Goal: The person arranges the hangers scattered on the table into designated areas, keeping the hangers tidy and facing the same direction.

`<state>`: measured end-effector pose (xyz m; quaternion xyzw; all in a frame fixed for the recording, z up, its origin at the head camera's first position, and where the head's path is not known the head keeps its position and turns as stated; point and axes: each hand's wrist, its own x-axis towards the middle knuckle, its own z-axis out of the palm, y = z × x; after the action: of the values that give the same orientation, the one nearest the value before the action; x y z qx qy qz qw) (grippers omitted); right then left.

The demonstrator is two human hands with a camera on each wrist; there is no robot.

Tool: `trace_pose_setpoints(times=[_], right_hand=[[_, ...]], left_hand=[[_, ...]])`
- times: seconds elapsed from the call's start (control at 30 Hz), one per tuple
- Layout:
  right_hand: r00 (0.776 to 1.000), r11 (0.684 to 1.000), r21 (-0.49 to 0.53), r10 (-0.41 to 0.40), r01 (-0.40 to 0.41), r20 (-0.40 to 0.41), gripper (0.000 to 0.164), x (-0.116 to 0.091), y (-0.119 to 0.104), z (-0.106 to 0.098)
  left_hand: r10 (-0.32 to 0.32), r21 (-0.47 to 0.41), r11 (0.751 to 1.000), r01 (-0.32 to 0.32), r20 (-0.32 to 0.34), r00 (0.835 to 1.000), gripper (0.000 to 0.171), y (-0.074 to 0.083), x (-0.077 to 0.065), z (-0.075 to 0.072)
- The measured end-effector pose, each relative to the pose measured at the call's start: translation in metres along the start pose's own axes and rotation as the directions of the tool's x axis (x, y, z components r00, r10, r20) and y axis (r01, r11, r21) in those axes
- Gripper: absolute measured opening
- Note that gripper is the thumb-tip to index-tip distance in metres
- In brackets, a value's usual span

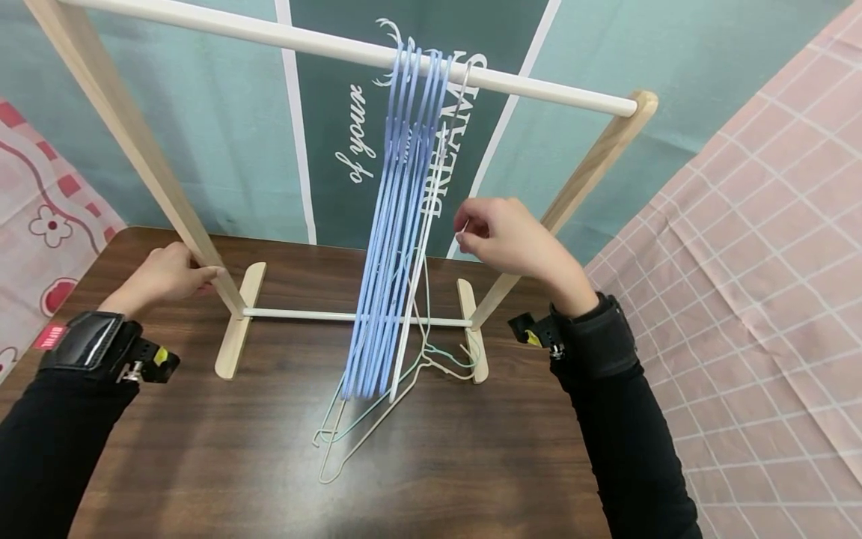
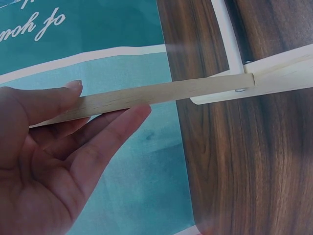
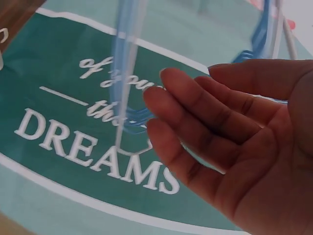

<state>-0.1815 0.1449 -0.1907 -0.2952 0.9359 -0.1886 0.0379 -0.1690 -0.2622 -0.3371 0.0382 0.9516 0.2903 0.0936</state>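
My left hand pinches the left wooden upright of a clothes rack, thumb on one side and fingers on the other. Blue hangers hang bunched along the rack's white top rail, with a white hanger at their right side. To the right of them is my right hand, raised in front of the rack's right upright. Its fingers are loosely bent with nothing between them, and the blue hangers appear beyond the fingertips in the right wrist view.
A beige hanger and a pale green one lie on the brown table, under the hanging bunch. A thin white lower bar joins the rack's wooden feet. Printed cloth stands behind, with pink checked cloth at the right.
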Motion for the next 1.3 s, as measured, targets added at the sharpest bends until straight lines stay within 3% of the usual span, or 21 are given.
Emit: trace_pose_setpoints(times=[0.3, 0.53, 0.77, 0.93, 1.17, 1.3], right_hand=[[0.995, 0.997, -0.071, -0.003, 0.010, 0.105, 0.010, -0.007, 0.024, 0.038], [0.963, 0.998, -0.063, 0.044, -0.028, 0.264, 0.016, -0.016, 0.044, 0.081], [0.938, 0.999, -0.004, 0.052, -0.054, 0.342, 0.017, -0.030, 0.066, 0.135], [0.950, 0.999, -0.021, 0.051, -0.046, 0.308, 0.017, -0.039, 0.078, 0.167], [0.991, 0.998, -0.060, -0.012, 0.020, 0.135, 0.009, -0.050, 0.091, 0.206], [0.997, 0.994, -0.088, -0.056, 0.061, 0.055, 0.003, -0.055, 0.096, 0.220]], left_hand=[[0.017, 0.011, 1.000, -0.017, 0.012, 1.000, 0.038, 0.001, 0.001, -0.001], [0.014, -0.007, 1.000, -0.014, 0.010, 1.000, 0.037, 0.002, 0.001, 0.001], [0.016, -0.008, 1.000, -0.016, 0.006, 1.000, 0.037, 0.002, 0.001, 0.001], [0.010, -0.011, 1.000, -0.010, 0.007, 1.000, 0.038, 0.002, 0.002, 0.000], [0.008, -0.007, 1.000, -0.008, -0.006, 1.000, 0.037, 0.001, 0.002, 0.002], [0.014, 0.002, 1.000, -0.014, -0.012, 1.000, 0.035, 0.000, 0.002, 0.002]])
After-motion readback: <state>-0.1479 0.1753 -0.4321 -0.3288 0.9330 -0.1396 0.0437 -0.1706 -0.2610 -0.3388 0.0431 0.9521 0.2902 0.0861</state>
